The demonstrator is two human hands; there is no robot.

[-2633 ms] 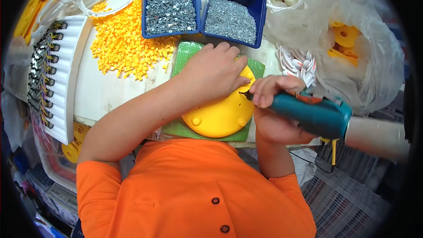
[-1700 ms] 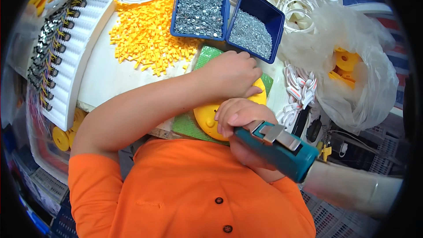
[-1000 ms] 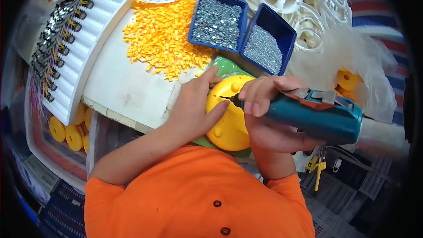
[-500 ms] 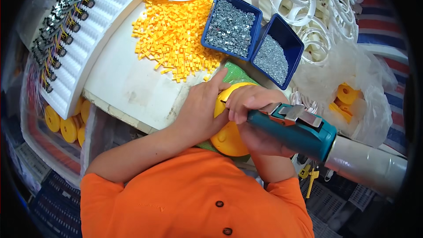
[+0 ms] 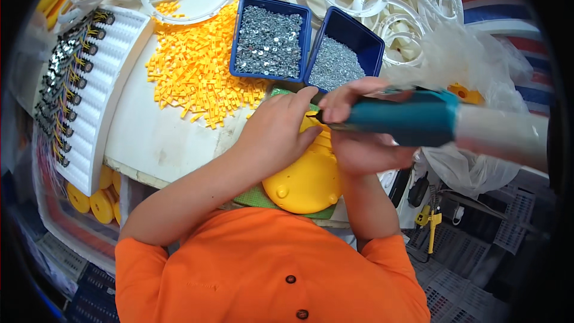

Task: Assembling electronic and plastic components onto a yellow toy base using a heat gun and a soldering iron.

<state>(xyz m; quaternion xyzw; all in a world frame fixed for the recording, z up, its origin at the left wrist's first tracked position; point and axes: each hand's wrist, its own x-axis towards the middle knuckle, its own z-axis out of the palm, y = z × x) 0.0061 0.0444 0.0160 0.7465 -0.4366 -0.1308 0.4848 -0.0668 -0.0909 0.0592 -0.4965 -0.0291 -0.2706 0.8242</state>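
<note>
Far left: white tray (image 5: 113, 84) lined with dark wired parts (image 5: 75, 93); yellow discs (image 5: 100, 204) sit lower, by the near edge of the table (image 5: 158, 149). Next, a loose pile of yellow clips (image 5: 197, 72), then two blue bins side by side: left bin (image 5: 307, 39) full of small metal bits, right bin (image 5: 353, 29) part full of finer ones.

Left hand (image 5: 272, 131): palm down at left side of the shell (image 5: 305, 182), thumb and index apart, seems to be steadying it; pressure can't be told. Shell is yellow, rounded, on the green mat (image 5: 256, 197) right in front of the body.

Right hand (image 5: 368, 154): fingers wrapped round the teal driver (image 5: 409, 119), blurred, held sideways. Bit (image 5: 313, 117) points at the shell's far part, close to left fingertips; contact unclear. Step looks like driver work on the shell; next move likely calls for a steady shell, a lined-up bit and left fingers clear.

Far right: clear bag (image 5: 478, 170) with yellow parts (image 5: 465, 92).
</note>
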